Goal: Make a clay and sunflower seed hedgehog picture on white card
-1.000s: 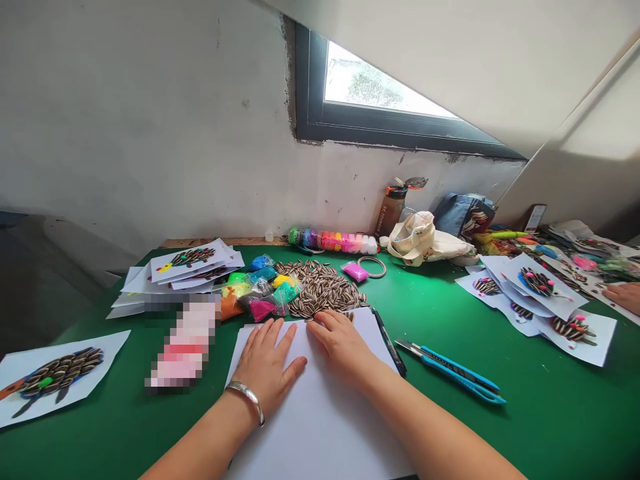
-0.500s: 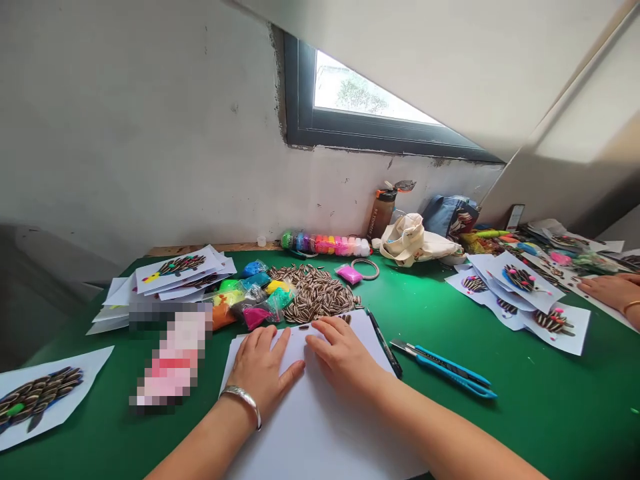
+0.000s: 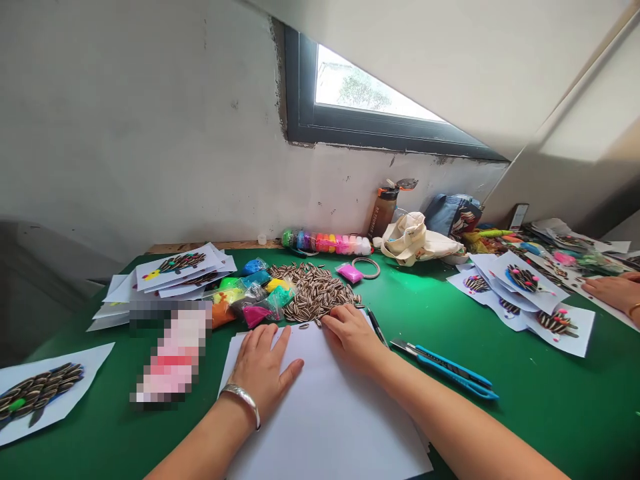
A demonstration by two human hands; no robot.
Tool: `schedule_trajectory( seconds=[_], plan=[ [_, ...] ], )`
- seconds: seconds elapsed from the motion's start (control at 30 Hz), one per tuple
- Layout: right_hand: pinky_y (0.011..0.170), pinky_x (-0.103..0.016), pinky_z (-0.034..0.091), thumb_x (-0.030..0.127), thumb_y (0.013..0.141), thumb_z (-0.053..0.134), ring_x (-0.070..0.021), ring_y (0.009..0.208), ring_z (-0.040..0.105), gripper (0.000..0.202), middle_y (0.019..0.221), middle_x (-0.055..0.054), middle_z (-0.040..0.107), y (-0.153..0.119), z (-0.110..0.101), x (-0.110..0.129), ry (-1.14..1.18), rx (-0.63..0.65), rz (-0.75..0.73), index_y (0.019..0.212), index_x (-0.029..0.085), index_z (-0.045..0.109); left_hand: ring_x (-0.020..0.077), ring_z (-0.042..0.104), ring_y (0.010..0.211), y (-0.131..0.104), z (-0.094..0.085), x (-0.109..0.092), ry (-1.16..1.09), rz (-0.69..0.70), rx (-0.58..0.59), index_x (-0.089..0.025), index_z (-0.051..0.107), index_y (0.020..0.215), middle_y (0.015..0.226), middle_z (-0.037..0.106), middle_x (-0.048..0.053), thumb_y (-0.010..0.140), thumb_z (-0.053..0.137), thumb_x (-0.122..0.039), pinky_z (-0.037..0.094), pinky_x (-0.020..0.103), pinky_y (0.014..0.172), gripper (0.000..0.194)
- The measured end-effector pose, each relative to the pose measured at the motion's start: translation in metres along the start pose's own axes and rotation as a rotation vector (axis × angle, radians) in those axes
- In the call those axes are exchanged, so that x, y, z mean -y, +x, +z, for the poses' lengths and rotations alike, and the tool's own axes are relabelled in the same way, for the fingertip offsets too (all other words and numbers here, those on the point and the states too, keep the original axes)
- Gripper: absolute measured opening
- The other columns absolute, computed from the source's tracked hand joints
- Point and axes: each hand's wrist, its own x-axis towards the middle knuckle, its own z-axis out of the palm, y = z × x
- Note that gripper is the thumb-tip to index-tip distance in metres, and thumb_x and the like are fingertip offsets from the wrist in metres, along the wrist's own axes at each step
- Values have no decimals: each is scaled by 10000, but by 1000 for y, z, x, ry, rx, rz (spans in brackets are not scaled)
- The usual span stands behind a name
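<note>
My left hand (image 3: 267, 367), with a silver bangle at the wrist, lies flat and open on a stack of white paper (image 3: 320, 413). At the top edge of the paper is my right hand (image 3: 355, 340), palm down with its fingers slightly bent and nothing visible in them. Its fingertips are next to a pile of striped sunflower seeds (image 3: 320, 293). One loose seed (image 3: 303, 326) lies on the paper's upper edge between my hands. A black pen (image 3: 377, 328) is beside my right hand, partly hidden by it.
A blue utility knife (image 3: 445, 367) lies right of the paper. Bags of coloured clay (image 3: 255, 297) stand left of the seeds. Seed pictures lie in a left stack (image 3: 180, 267) and a right stack (image 3: 525, 293). A bottle (image 3: 384, 213) stands behind. Another person's hand (image 3: 613, 293) rests at far right.
My right hand has moved up and slightly right toward the seed pile, covering part of the pen. Loose seeds near its fingertips no longer show on the paper. My left hand has stayed put.
</note>
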Motion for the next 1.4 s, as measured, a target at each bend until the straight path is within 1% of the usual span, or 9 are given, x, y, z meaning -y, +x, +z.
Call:
schedule_trajectory(
  seconds=[0.17,0.33,0.43,0.57,0.87,1.07,1.2,1.3,1.4],
  plan=[
    [825,-341,421,135,873,467,-200,933,503,213,963,-73,600,-2,-4,2,99,-24,38,972,211,640,339,405,1177,0,-2,-1,-10,2,12,-148,534,1270,1226,519,171,849,439,-507,331,504,1002,561],
    [876,-336,453,223,845,539,-200,1009,524,288,1088,-99,582,-38,-18,40,344,20,13,1132,220,567,326,417,1164,0,-3,-1,-17,-3,2,-168,541,1260,1208,528,153,839,451,-524,330,490,1004,559],
    [922,-340,441,359,754,658,-229,1085,490,454,1169,-107,556,-64,-19,63,411,135,-187,1171,224,538,317,425,1148,1,-4,0,-21,0,-5,-185,552,1246,1199,532,141,832,462,-523,337,479,994,541],
    [997,-333,372,282,813,596,-225,1183,417,386,1228,-89,544,-76,-21,73,345,206,-371,1187,226,518,310,426,1136,3,-6,0,-4,-4,7,-197,555,1242,1198,528,137,840,447,-517,342,473,982,525],
    [754,-286,422,92,801,491,-179,840,501,183,922,-63,602,-3,6,47,164,121,-55,896,176,623,303,431,1134,2,-5,0,18,17,3,-179,540,1260,1186,528,146,874,408,-474,344,466,988,503],
    [760,-290,411,32,774,479,-182,873,494,216,913,-72,588,26,16,30,126,47,56,846,163,635,320,428,1143,2,-5,0,25,11,16,-167,539,1266,1196,527,156,867,418,-484,350,476,987,524],
    [830,-306,417,190,817,547,-188,953,488,187,1016,-75,576,-8,-15,51,211,96,-76,993,185,608,322,436,1135,3,-4,1,24,10,7,-170,549,1255,1186,531,160,864,421,-490,361,484,975,522],
    [928,-352,392,417,729,671,-231,1064,444,497,1142,-85,544,-47,-25,66,269,175,-254,1145,189,524,320,441,1132,3,-3,2,18,11,-6,-173,559,1245,1186,532,159,857,436,-478,364,484,974,508],
    [941,-328,383,231,862,537,-189,1075,452,262,1133,-47,570,-77,-12,71,203,114,-427,1123,239,513,317,443,1131,3,-3,2,0,18,-16,-175,564,1239,1184,535,157,861,431,-475,366,481,974,501]
  ],
)
